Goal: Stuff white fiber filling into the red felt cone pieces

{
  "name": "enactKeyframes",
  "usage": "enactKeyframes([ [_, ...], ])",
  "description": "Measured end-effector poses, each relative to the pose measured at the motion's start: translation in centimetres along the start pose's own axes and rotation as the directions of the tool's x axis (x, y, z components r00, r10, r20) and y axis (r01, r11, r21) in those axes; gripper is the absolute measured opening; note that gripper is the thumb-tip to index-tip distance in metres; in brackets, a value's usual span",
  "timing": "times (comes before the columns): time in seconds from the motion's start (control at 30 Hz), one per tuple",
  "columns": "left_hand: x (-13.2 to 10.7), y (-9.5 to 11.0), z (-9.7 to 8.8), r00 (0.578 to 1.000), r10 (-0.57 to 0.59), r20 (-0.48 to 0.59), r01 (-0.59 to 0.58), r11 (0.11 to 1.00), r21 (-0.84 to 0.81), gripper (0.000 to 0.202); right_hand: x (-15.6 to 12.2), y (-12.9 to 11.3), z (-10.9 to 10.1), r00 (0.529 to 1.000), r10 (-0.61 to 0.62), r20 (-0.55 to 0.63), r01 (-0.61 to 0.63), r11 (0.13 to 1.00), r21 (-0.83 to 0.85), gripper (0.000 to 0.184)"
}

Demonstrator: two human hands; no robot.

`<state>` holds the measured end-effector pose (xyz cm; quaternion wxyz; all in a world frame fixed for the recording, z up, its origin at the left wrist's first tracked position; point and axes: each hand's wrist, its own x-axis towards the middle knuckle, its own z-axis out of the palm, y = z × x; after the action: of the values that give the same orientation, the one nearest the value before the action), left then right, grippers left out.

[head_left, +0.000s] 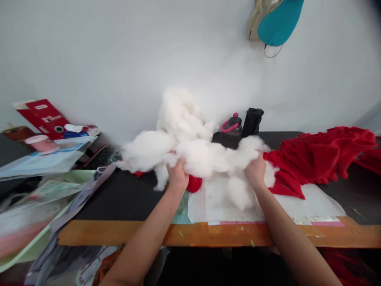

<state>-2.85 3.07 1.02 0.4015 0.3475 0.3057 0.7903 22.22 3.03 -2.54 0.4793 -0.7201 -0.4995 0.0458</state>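
Note:
A stretch of fluffy white stuffing (pixel 205 159) spans the space between my two hands above the table. My left hand (pixel 177 174) is closed around its left part, beside a small red fabric piece (pixel 194 184). Farther right, my right hand (pixel 256 171) grips the other end. A loose tuft (pixel 240 194) hangs or lies just below, near the right wrist; I cannot tell which. Behind the hands a tall heap of the same stuffing (pixel 180 113) rises against the wall. Fingertips of both hands are partly buried in the fibre.
Stacked red fabric pieces (pixel 324 155) lie at the right, partly over white paper (pixel 315 200). A bottle with a pink handle (pixel 233 126) and a black object (pixel 252 122) stand behind. At left are a red box (pixel 49 119), a pink jar (pixel 43 144) and a green basket (pixel 38 242).

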Motion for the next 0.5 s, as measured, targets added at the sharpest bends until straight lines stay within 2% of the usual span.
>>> enactKeyframes([
  [0.1, 0.0, -0.2, -0.1, 0.998, -0.046, 0.041, 0.044, 0.998, 0.036, 0.027, 0.3, -0.1, -0.3, 0.994, -0.034, -0.105, 0.042, 0.997, 0.070, 0.077],
  [0.17, 0.1, -0.3, -0.2, 0.993, -0.110, 0.043, 0.107, 0.992, 0.067, 0.023, 0.0, -0.8, -0.6, 0.975, -0.136, -0.177, 0.141, 0.990, 0.013, 0.085],
  [0.23, 0.1, -0.4, -0.3, 0.987, -0.158, 0.030, 0.156, 0.987, 0.045, 0.025, -0.6, -1.7, -1.1, 0.929, -0.300, -0.216, 0.293, 0.954, -0.064, 0.088],
  [0.3, 0.0, -0.3, -0.2, 0.984, -0.175, 0.030, 0.176, 0.984, -0.019, 0.030, -1.5, -2.6, -1.5, 0.848, -0.514, -0.129, 0.510, 0.858, -0.067, 0.090],
  [0.37, -0.4, -0.2, 0.0, 0.978, -0.201, 0.053, 0.205, 0.976, -0.079, 0.034, -2.6, -3.2, -1.2, 0.712, -0.701, 0.049, 0.700, 0.713, 0.041, 0.094],
  [0.4, -0.7, -0.2, 0.1, 0.971, -0.227, 0.069, 0.233, 0.968, -0.097, 0.036, -3.2, -3.5, -0.8, 0.636, -0.760, 0.135, 0.753, 0.649, 0.108, 0.098],
  [0.43, -1.1, -0.2, 0.2, 0.962, -0.261, 0.084, 0.270, 0.957, -0.108, 0.037, -3.8, -3.6, -0.1, 0.580, -0.785, 0.215, 0.773, 0.614, 0.158, 0.101],
  [0.47, -1.4, -0.2, 0.2, 0.948, -0.299, 0.106, 0.311, 0.944, -0.113, 0.038, -4.3, -3.7, 0.7, 0.547, -0.786, 0.287, 0.777, 0.605, 0.175, 0.103],
  [0.5, -1.8, -0.2, 0.2, 0.930, -0.341, 0.137, 0.356, 0.927, -0.113, 0.039, -4.7, -3.7, 1.6, 0.538, -0.764, 0.358, 0.771, 0.617, 0.158, 0.103],
])
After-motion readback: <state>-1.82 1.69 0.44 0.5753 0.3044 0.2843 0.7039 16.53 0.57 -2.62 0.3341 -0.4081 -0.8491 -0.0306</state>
